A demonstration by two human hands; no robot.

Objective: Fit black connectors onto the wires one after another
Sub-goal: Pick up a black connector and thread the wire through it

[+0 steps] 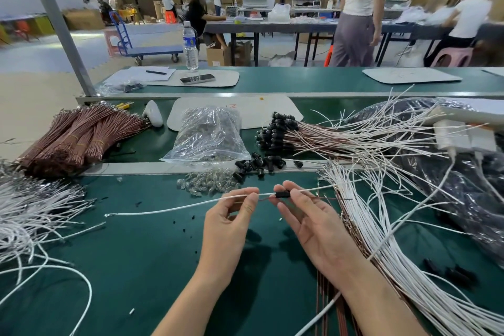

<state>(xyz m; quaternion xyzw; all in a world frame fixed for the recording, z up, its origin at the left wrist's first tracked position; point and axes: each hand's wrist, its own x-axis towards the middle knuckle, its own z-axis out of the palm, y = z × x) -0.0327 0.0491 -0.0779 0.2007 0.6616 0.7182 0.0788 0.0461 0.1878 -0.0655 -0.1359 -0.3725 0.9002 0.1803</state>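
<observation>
My left hand (230, 215) pinches a white wire (174, 209) that trails left across the green mat. My right hand (308, 215) holds a small black connector (282, 194) between thumb and fingers, and the white wire's end enters it. A thin brown wire (321, 198) runs from the connector to the right. Loose black connectors (253, 165) lie in a heap just beyond my hands. Finished wires with black connectors (278, 128) are piled further back.
White and brown wires (381, 240) fan out on the right; more white wires (30, 213) lie left. Bundled brown wires (79, 136) sit back left. A clear bag (208, 135) and small glass bulbs (207, 185) lie ahead. People work at tables behind.
</observation>
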